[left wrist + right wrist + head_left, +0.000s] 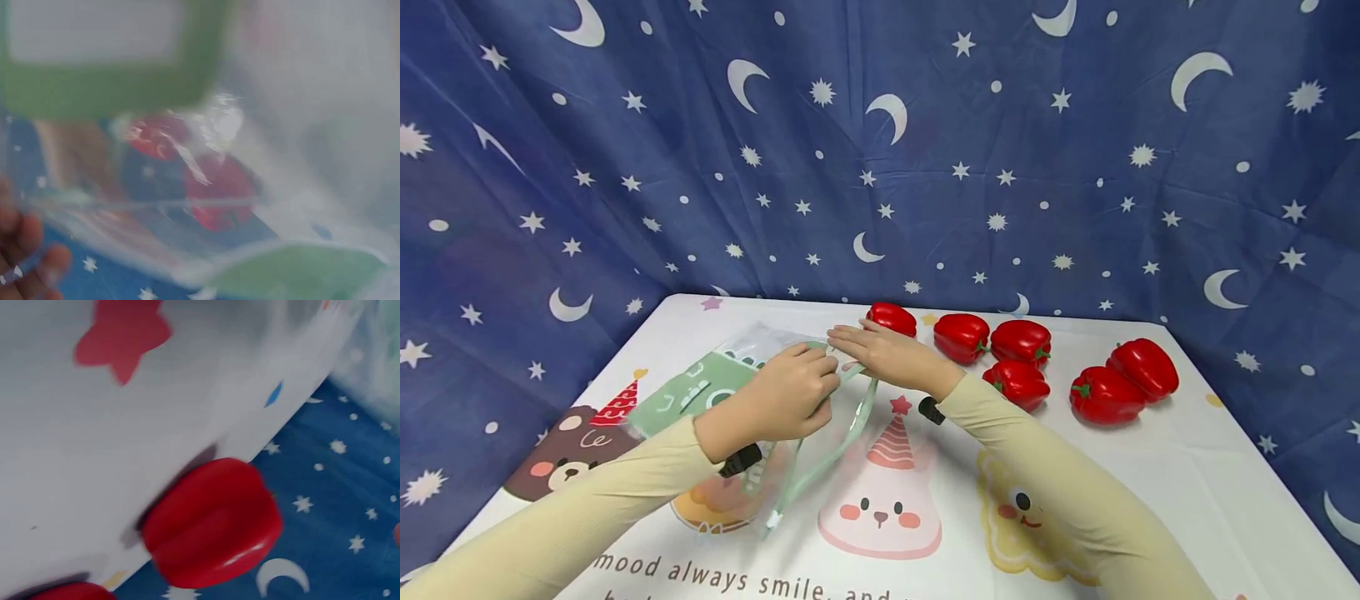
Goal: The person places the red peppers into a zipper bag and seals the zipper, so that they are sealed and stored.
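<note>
A clear plastic zip bag (859,425) with a green printed front (700,387) and a pale green edge stands partly raised over the table. My left hand (793,392) grips its upper edge with curled fingers. My right hand (895,354) reaches across from the right, fingers straight and side by side, at the bag's top edge; its thumb is hidden. Through the film of the bag (300,269), the left wrist view shows red bell peppers (219,194). Just behind my right hand lies one red bell pepper (891,318), large in the right wrist view too.
Several more red bell peppers (1021,342) lie to the right, with a touching pair (1142,369) farthest right. A white cloth with cartoon prints covers the table (1210,483). Behind its back edge hangs a blue curtain (940,167) with moons and stars.
</note>
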{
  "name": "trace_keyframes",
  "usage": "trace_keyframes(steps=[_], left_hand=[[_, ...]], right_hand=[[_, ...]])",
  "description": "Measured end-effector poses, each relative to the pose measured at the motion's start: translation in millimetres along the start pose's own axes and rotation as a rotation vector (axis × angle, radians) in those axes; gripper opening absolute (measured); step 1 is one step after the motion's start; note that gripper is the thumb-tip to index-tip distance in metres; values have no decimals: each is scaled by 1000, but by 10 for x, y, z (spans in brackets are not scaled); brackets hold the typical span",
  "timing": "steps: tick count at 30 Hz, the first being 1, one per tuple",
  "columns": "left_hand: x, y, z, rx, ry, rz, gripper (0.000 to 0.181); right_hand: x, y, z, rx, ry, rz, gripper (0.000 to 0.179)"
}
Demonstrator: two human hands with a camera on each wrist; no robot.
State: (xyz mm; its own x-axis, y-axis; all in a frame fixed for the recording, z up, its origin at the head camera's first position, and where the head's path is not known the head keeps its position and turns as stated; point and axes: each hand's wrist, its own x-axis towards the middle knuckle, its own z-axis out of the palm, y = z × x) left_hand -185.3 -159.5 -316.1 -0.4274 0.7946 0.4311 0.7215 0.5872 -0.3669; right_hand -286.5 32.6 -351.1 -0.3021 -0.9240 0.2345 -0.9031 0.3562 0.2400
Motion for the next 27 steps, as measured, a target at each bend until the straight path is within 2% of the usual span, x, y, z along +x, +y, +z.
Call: trace_keyframes(steps=[3, 6, 9, 12, 17, 19, 21, 23, 27], left_hand=[[17, 143, -36, 15, 39, -110, 9], [18, 253, -33, 24, 38, -214, 10], [5, 285, 19, 26, 20, -299, 10], [-20, 263, 63, 23, 24, -358, 10], [-35, 208, 81, -3, 67, -389, 10], [-34, 193, 75, -13, 76, -396, 12], [-29, 184, 67, -15, 76, -401, 13], [-22, 185, 51, -5, 68, -402, 13], [0, 201, 22, 31, 35, -398, 11]], right_hand=[[-25, 58, 35, -3, 5, 22, 64], [-70, 79, 72, -23, 0, 49, 65], [-116, 60, 80, -54, 23, 53, 64], [-179, 22, 38, -79, 111, 13, 62], [-343, -14, -50, -101, 330, -150, 59], [-388, -30, -60, -113, 391, -224, 56], [-412, -47, -49, -146, 417, -276, 52], [-421, -66, -41, -193, 406, -308, 45], [-436, -79, 6, -227, 364, -314, 32]])
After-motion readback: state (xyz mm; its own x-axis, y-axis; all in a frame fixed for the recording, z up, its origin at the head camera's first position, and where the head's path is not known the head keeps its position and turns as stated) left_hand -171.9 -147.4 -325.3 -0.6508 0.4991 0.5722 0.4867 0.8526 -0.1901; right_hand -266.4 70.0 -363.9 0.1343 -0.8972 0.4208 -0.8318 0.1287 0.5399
